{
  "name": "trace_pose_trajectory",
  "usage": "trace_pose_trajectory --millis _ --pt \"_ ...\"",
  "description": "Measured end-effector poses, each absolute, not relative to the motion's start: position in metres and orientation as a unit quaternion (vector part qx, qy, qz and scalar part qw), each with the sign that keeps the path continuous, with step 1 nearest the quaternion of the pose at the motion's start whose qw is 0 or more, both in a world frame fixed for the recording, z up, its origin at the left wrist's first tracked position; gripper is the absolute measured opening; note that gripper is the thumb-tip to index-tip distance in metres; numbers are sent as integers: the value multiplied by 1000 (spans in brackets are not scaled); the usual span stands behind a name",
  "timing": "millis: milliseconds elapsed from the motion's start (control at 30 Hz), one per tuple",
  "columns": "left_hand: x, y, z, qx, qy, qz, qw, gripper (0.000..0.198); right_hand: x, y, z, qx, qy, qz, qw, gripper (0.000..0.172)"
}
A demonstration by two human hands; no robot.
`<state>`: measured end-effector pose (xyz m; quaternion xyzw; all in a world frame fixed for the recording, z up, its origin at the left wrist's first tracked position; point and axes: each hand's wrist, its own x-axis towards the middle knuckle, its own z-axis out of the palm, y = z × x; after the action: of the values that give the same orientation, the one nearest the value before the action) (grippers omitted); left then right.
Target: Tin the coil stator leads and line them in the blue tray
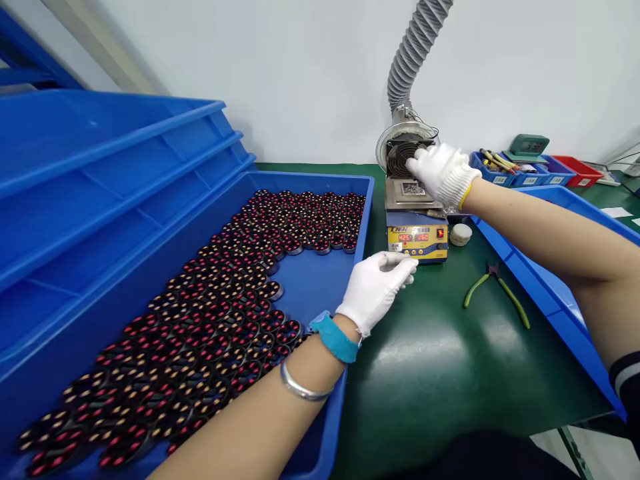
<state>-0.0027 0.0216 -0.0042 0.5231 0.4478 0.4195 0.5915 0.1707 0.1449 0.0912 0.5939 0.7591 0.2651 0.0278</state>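
Note:
My left hand (375, 287), in a white glove, hovers over the green mat just right of the blue tray (320, 287), fingers curled together pointing toward the solder pot; whether they hold anything I cannot make out. My right hand (443, 172), also gloved, reaches over the metal top of the yellow-and-blue solder pot (417, 233), fingers bent near the round fume inlet (403, 157); what they pinch is hidden. The tray holds several rows of small round dark parts (240, 293) with red and orange windings.
Stacked blue trays (100, 173) rise at left. A grey fume hose (415, 47) drops to the inlet. Green-handled cutters (495, 290) and a small white tin (461, 234) lie on the mat. Another blue tray (550, 287) borders the right; small bins (530, 175) stand behind.

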Motion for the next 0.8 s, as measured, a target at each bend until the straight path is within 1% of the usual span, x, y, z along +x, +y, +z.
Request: trace_pose_trajectory --millis 33,100,267,367,467,567,700,800 --pt "-3 21 -4 527 447 416 591 28 170 153 88 592 754 281 45 34" --pt "-3 21 -4 530 448 411 592 28 171 168 78 587 752 295 52 34" --pt "-2 21 -4 538 442 399 597 26 175 190 55 585 762 275 47 44" --pt "-2 21 -3 538 438 389 606 24 173 188 57 597 757 257 67 40" --pt "-1 20 -2 543 437 384 606 23 169 178 68 602 754 254 61 34" --pt "-2 20 -2 551 440 380 599 24 175 172 80 635 741 217 0 31" --pt "-2 20 -4 567 440 371 590 25 195 171 86 664 728 122 -116 39" --pt "-3 21 -4 572 439 364 590 26 208 170 84 679 707 26 -194 40"
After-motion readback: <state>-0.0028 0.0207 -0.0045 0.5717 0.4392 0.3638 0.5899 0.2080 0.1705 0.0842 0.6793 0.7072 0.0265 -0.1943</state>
